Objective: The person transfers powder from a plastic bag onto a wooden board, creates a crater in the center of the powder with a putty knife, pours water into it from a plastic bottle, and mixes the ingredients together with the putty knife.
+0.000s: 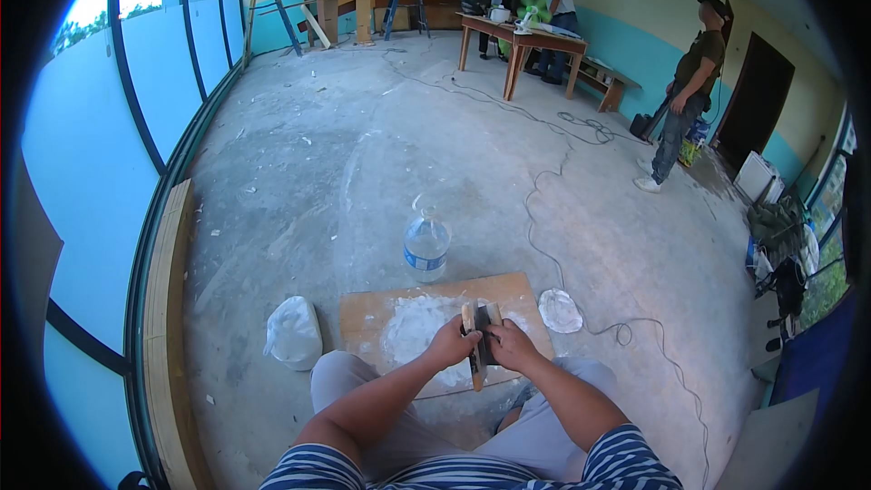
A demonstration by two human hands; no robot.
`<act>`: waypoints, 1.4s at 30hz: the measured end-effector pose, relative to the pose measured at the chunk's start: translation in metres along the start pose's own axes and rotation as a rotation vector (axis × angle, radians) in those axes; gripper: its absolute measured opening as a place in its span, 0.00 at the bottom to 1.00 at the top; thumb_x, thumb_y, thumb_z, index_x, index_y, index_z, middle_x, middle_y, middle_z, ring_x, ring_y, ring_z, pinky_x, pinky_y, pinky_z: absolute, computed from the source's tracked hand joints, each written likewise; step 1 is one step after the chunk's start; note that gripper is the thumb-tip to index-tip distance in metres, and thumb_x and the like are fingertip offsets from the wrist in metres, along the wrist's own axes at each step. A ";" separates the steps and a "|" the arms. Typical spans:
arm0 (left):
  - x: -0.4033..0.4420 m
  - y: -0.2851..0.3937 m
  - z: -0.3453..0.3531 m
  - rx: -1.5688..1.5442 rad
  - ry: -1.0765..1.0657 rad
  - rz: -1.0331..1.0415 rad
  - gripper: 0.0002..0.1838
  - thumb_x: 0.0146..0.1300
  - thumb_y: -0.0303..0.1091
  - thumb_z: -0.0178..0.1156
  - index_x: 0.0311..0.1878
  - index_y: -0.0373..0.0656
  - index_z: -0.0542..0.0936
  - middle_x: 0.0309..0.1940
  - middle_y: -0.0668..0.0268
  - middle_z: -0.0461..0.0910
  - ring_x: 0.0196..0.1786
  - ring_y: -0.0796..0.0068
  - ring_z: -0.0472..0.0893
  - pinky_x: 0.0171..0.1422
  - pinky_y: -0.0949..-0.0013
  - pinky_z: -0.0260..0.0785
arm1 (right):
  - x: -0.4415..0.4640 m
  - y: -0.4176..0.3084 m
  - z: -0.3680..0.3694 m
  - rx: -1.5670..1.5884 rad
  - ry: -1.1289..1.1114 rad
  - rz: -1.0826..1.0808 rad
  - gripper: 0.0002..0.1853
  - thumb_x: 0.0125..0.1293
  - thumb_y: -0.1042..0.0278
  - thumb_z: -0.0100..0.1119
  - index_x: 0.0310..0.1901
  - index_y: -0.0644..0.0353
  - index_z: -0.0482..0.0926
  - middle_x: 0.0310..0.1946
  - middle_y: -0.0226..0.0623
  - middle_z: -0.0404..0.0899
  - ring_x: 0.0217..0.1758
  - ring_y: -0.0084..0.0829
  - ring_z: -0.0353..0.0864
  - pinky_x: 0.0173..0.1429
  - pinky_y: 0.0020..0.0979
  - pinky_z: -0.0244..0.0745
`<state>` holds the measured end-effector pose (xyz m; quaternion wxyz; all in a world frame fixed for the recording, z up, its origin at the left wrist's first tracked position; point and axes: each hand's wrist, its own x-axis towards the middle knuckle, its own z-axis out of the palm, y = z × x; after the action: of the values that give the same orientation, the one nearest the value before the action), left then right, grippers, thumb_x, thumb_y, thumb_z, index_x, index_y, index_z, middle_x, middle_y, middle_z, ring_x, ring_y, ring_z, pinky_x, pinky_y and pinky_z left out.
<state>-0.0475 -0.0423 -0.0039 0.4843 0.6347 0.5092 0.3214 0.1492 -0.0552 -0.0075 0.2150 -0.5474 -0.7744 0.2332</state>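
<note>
Above a wooden board [363, 308] on the floor, my left hand [451, 345] is closed round a flat tool with a pale wooden edge [469, 318]. Close beside it, my right hand [511, 347] grips a second flat tool with a pale handle [494, 313]. The dark blades of the two tools meet or nearly meet between my hands. White powder or paste [413, 327] is spread on the board under them. Just behind the board stands a clear plastic bottle with a blue label [426, 247]. A white bag [293, 333] lies left of the board, and a round white piece [560, 310] lies right of it.
Cables [535, 209] snake over the floor on the right. A long timber [168, 308] lies along the left windows. Two people stand behind a wooden table [522, 34]; another person [687, 95] stands at the right. Ladders [406, 2] stand at the back.
</note>
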 end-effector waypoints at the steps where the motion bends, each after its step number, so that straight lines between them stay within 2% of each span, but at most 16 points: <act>1: 0.000 -0.001 0.000 -0.003 0.002 0.006 0.23 0.64 0.38 0.62 0.58 0.35 0.75 0.39 0.55 0.83 0.38 0.64 0.85 0.46 0.61 0.77 | 0.000 0.000 0.000 0.002 0.000 0.003 0.18 0.66 0.64 0.53 0.56 0.52 0.80 0.45 0.53 0.76 0.49 0.52 0.79 0.55 0.44 0.76; 4: 0.000 0.000 -0.001 0.004 0.009 0.016 0.23 0.64 0.38 0.63 0.58 0.35 0.75 0.40 0.55 0.83 0.38 0.64 0.85 0.46 0.61 0.77 | 0.001 -0.001 0.001 -0.007 0.001 0.029 0.17 0.65 0.66 0.55 0.55 0.51 0.81 0.44 0.51 0.76 0.49 0.51 0.78 0.55 0.42 0.75; 18: -0.002 0.006 -0.002 0.012 0.007 -0.027 0.23 0.63 0.38 0.63 0.57 0.35 0.75 0.39 0.54 0.84 0.38 0.64 0.85 0.46 0.61 0.77 | 0.002 -0.001 0.001 -0.003 0.017 0.008 0.16 0.65 0.67 0.55 0.54 0.52 0.82 0.44 0.52 0.77 0.49 0.52 0.78 0.55 0.43 0.75; 28: 0.002 -0.004 0.001 0.022 0.024 0.024 0.22 0.63 0.37 0.62 0.58 0.36 0.75 0.38 0.56 0.84 0.36 0.66 0.85 0.44 0.62 0.77 | 0.002 0.002 0.002 -0.014 0.000 0.012 0.17 0.65 0.68 0.55 0.55 0.51 0.82 0.45 0.52 0.77 0.50 0.51 0.78 0.56 0.43 0.75; 31: 0.002 -0.004 0.001 0.020 0.023 0.022 0.22 0.63 0.37 0.62 0.58 0.36 0.75 0.38 0.56 0.84 0.36 0.65 0.85 0.44 0.62 0.77 | 0.003 0.004 0.004 -0.026 0.010 -0.019 0.17 0.66 0.64 0.53 0.54 0.52 0.80 0.45 0.53 0.76 0.48 0.52 0.79 0.54 0.45 0.76; 42: 0.002 -0.005 0.001 0.019 0.018 0.013 0.22 0.64 0.38 0.62 0.57 0.35 0.75 0.38 0.55 0.84 0.37 0.64 0.85 0.45 0.62 0.77 | 0.001 0.001 0.002 -0.026 -0.008 -0.009 0.17 0.66 0.64 0.53 0.56 0.50 0.80 0.43 0.53 0.75 0.47 0.53 0.79 0.53 0.46 0.76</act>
<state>-0.0480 -0.0403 -0.0094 0.4715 0.6396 0.5127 0.3252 0.1484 -0.0538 -0.0097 0.2058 -0.5459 -0.7806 0.2242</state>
